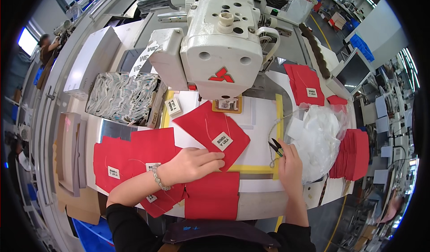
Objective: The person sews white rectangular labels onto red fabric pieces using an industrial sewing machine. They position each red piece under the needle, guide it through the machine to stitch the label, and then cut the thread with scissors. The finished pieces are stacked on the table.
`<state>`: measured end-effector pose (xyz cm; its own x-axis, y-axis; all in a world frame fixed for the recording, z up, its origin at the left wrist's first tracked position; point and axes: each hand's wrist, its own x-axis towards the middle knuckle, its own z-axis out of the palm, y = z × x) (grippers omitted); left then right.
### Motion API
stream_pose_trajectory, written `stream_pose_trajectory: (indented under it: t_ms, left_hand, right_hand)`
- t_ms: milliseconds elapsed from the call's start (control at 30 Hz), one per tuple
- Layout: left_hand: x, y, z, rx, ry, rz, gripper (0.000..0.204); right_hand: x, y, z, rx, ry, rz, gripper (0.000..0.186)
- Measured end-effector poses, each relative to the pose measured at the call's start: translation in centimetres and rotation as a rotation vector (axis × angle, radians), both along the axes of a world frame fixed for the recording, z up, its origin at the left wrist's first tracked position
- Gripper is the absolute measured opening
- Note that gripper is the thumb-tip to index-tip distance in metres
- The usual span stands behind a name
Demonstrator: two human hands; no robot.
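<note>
A red fabric piece (pixel 201 122) with a small white printed label (pixel 222 141) lies turned at an angle in front of the sewing machine (pixel 224 50). Loose thread ends trail from the label. My left hand (pixel 192 163), a beaded bracelet at its wrist, grips the piece by its lower left edge; the thumb is hidden. To the right, my right hand (pixel 290 162) is closed round black-bladed thread snips (pixel 276 147), blades pointing up and left. A thin cord (pixel 271 133) hangs beside the snips. Under my left arm are several labelled red pieces (pixel 112 155).
Plain red fabric (pixel 212 198) lies at the front edge. A carton of striped material (pixel 123 97) and a stack of labels (pixel 173 107) are left of the machine. White plastic bags (pixel 316 140) and stacked red pieces (pixel 354 155) lie right. Yellow tape (pixel 251 168) borders the sewing area.
</note>
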<state>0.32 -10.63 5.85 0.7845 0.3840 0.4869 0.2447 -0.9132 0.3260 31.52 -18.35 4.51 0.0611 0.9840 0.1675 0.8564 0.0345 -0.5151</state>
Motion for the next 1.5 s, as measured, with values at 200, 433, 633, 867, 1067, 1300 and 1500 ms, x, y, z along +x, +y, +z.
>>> stream_pose_trajectory:
  t_ms: [200, 433, 633, 867, 1067, 1300, 1500]
  left_hand:
    - [1.1, -2.6, -0.3, 0.344, 0.076, -0.039, 0.026]
    - [0.1, -5.9, 0.0, 0.346, 0.066, -0.045, 0.028]
    - [-1.4, -7.9, 0.4, 0.26, 0.068, -0.011, 0.031]
    - [-2.3, -8.4, -0.1, 0.235, 0.045, 0.048, 0.035]
    - [-2.9, -7.8, -0.3, 0.254, 0.042, 0.074, 0.035]
    - [-6.0, -2.1, 1.4, -0.051, -0.167, 0.469, 0.019]
    - [-7.1, 0.9, 2.3, -0.402, -0.326, 0.625, 0.011]
  right_hand:
    - [-1.5, 2.5, 1.9, 0.084, 0.083, 0.048, 0.034]
    - [-3.0, 5.5, 0.7, 0.359, -0.389, 0.332, 0.047]
    - [-5.6, 8.7, -0.3, 0.503, -0.546, 0.579, 0.038]
    - [-8.3, 10.2, -1.0, 0.521, -0.575, 0.669, 0.031]
    - [-8.7, 10.6, -2.4, 0.553, -0.492, 0.658, 0.023]
    - [-6.5, 9.7, -0.6, 0.462, -0.348, 0.519, 0.029]
    - [-4.3, 8.1, -1.6, 0.356, -0.203, 0.377, 0.031]
